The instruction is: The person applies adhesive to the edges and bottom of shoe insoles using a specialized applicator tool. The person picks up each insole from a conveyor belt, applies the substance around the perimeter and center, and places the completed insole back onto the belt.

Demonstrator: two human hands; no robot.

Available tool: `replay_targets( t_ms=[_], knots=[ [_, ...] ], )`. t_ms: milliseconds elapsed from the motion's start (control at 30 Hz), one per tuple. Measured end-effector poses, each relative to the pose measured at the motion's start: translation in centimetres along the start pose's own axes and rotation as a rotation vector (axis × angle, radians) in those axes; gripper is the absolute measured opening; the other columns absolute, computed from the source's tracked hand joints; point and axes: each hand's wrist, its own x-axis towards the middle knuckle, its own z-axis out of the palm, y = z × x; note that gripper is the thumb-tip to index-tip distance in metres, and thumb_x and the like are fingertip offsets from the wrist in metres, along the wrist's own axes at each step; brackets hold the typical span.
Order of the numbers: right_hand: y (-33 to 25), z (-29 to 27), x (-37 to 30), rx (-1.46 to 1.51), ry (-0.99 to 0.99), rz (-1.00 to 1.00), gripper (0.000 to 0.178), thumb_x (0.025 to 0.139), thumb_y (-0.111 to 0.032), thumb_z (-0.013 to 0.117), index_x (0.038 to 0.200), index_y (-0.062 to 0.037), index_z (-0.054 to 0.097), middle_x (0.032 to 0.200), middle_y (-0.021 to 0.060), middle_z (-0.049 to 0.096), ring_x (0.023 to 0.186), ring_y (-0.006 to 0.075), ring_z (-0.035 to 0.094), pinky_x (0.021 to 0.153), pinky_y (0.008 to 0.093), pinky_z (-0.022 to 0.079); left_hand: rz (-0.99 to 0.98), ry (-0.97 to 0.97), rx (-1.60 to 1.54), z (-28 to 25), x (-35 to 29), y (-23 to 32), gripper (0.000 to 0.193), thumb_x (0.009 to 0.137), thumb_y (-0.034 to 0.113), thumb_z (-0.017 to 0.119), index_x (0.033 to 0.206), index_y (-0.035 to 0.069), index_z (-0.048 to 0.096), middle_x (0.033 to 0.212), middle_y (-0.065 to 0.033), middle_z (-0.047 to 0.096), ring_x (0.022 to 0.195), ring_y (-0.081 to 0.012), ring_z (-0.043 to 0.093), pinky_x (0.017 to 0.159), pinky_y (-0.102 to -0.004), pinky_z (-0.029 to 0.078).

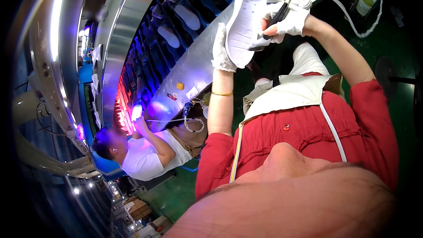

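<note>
In the head view, the underside of the left hand's grip is hidden behind the white sole (246,24), and the right hand's curled fingers cover part of the black tool (277,15), so its exact kind is hard to tell. A further white shape behind the sole's upper end is washed out by glare, the coworker's lit object (137,113) is too bright to make out, and the picture's rim is lost in black. Around the work, a metal bench (187,68) runs diagonally, bearing a small yellow block (180,86); beyond it, pale soles (187,16) lie among dark shapes in bluish light. A white hose (341,6) loops past the right hand, near the wrist. The sole is held up in front of the person, by the bench's upper end, its long axis nearly upright. The gloved left hand (222,49) grasps its lower left edge, fingers pointing up, forearm almost vertical; the gloved right hand (288,20) clasps the tool against the sole's right side, forearm slanting in from the right.
</note>
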Motion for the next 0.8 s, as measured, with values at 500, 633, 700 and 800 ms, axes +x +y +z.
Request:
replay_targets(
  t_ms=[500,633,700,800],
  knots=[
    [2.8,5.2,1.7,-0.147,0.292,-0.223,0.013,0.077,-0.014,0.066,0.081,-0.002,0.062,0.071,0.005,0.061,0.064,0.0131,0.058,0.061,0.0255,0.047,0.329,0.095,-0.354,-2.9,-0.1,-4.4,0.055,0.081,0.04,0.044,0.121,0.002,0.046,0.115,-0.015,0.053,0.102,-0.027,0.052,0.091,-0.0393,0.041],
    [2.1,6.6,0.2,-0.26,0.16,-0.478,0.013,0.072,-0.01,0.069,0.082,-0.0046,0.063,0.077,0.0057,0.063,0.073,0.0135,0.059,0.069,0.0259,0.047,0.353,-0.026,-0.307,-2.7,0.2,-5.0,0.052,0.081,0.042,0.042,0.114,0.002,0.049,0.103,-0.0125,0.056,0.09,-0.0243,0.054,0.081,-0.0356,0.045],
    [1.3,5.9,0.1,0.006,0.04,-0.054,0.015,0.074,-0.013,0.07,0.085,-0.0044,0.064,0.077,0.0032,0.063,0.069,0.0111,0.058,0.063,0.0226,0.047,0.406,-0.02,-0.211,-2.1,-0.1,-4.4,0.056,0.081,0.042,0.042,0.118,0.001,0.047,0.11,-0.0153,0.054,0.096,-0.0271,0.053,0.085,-0.0381,0.044],
    [0.7,4.2,1.3,0.128,0.083,0.068,0.018,0.073,-0.018,0.072,0.086,-0.0063,0.066,0.081,0.0044,0.064,0.071,0.0122,0.058,0.064,0.0238,0.047,0.329,0.022,-0.329,-1.8,-0.9,-4.3,0.065,0.08,0.043,0.043,0.128,0.0,0.036,0.123,-0.0209,0.045,0.104,-0.0312,0.05,0.09,-0.0414,0.042]
  ],
)
